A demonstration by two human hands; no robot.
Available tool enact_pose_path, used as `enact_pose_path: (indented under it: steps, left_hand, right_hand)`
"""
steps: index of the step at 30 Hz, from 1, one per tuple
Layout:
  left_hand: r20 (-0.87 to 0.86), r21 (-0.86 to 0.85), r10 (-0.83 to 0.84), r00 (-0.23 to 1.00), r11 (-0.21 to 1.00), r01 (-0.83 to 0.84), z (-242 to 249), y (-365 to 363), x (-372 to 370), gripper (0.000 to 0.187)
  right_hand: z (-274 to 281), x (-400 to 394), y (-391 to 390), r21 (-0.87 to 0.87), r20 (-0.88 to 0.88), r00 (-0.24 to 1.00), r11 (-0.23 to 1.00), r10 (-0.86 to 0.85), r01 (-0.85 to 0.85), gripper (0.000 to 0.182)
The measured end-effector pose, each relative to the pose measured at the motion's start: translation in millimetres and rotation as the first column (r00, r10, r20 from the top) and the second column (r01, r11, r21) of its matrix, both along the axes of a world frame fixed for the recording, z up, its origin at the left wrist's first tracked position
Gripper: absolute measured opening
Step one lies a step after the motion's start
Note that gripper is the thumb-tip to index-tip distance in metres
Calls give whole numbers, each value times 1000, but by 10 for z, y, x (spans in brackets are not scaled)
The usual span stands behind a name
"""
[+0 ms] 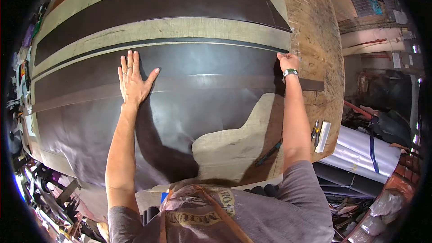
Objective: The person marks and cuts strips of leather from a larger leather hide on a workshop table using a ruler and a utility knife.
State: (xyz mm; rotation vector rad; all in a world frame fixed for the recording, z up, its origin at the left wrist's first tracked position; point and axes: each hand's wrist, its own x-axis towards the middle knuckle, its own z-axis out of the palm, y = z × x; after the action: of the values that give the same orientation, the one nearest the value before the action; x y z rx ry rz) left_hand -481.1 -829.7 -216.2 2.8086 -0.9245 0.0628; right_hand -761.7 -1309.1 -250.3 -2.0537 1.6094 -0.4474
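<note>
A large dark brown leather hide point(225, 103) lies across the table, its near right edge curving irregularly. My left hand point(133, 81) is pressed flat on it, fingers pointing away and thumb spread. Along the hide's far edge runs a long, thin dark leather strip point(180, 40). At that strip's right end, my right hand point(289, 61) pinches it between thumb and fingers; a bracelet circles the wrist. A long straight-edged dark bar point(311, 84), like a ruler, lies across the hide and sticks out past its right side.
Beyond the thin strip lies a wide leather piece point(162, 5). Yellow-and-black pliers point(315, 129) and a white block point(322, 137) rest by the right edge of the wooden table point(315, 31). A dark slim tool point(268, 154) lies nearer me. Silvery rolls point(364, 150) stand beside the table.
</note>
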Motion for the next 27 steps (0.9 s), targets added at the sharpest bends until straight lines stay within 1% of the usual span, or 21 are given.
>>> enact_pose_path:
  steps: [3,5,7,8,9,10,11,14,17,18,19,21,23,24,25,26,27]
  left_hand:
    - [17,-10,0,1000,1000,1,26,-15,-6,95]
    - [50,-37,-3,999,999,5,47,-39,-29,95]
    - [85,-140,-135,987,979,146,116,-59,-176,87]
    - [90,-241,-265,960,930,279,201,-114,-347,81]
    - [4,-210,-326,945,924,319,239,-158,-569,81]
    - [15,-224,-311,950,925,306,215,-212,-727,81]
    - [29,-237,-294,955,927,292,193,-234,-818,81]
    - [-40,-201,-262,964,947,249,240,-252,-858,75]
    - [-60,-122,-279,958,955,271,273,-91,-968,75]
    - [-42,-139,-285,958,951,276,272,-67,-1001,74]
    - [-25,-158,-291,956,946,283,277,-51,-1034,73]
    - [-9,-174,-298,955,940,292,273,-42,-1066,71]
    - [-11,-167,-287,958,945,281,229,-44,-1041,69]
    - [6,-203,-289,957,937,284,180,-27,-1036,65]
    - [20,-207,-311,950,928,309,236,-23,-1022,63]
    - [-209,-29,-265,941,964,265,475,-80,-997,63]
    - [-44,-90,-262,964,962,257,313,9,-1028,65]
  right_hand:
    - [129,47,-5,131,-49,998,991,-32,38,33]
    - [203,91,45,104,-76,997,994,-29,37,32]
    - [292,136,77,97,-90,996,995,-22,31,32]
    - [329,139,86,106,-93,996,994,-19,29,33]
    - [344,124,93,118,-98,995,993,-14,25,33]
    - [327,139,28,174,-115,993,985,2,18,36]
    - [300,148,-7,189,-138,990,982,10,16,38]
    - [309,156,-89,241,-189,981,971,52,-5,47]
    - [374,185,-52,241,-195,979,971,60,-12,50]
    - [404,175,-31,251,-183,982,968,53,-5,52]
    - [296,151,-111,261,-168,982,965,82,-36,53]
    - [201,129,-178,227,-195,972,970,134,-88,55]
    - [245,73,-168,194,-255,955,976,152,-104,55]
    - [273,106,-146,179,-282,944,976,174,-126,55]
    - [220,58,-60,-42,-382,915,986,131,-159,52]
    - [141,-25,-89,-86,-407,891,962,203,-258,47]
    - [233,-14,110,-61,-380,892,955,245,-289,44]
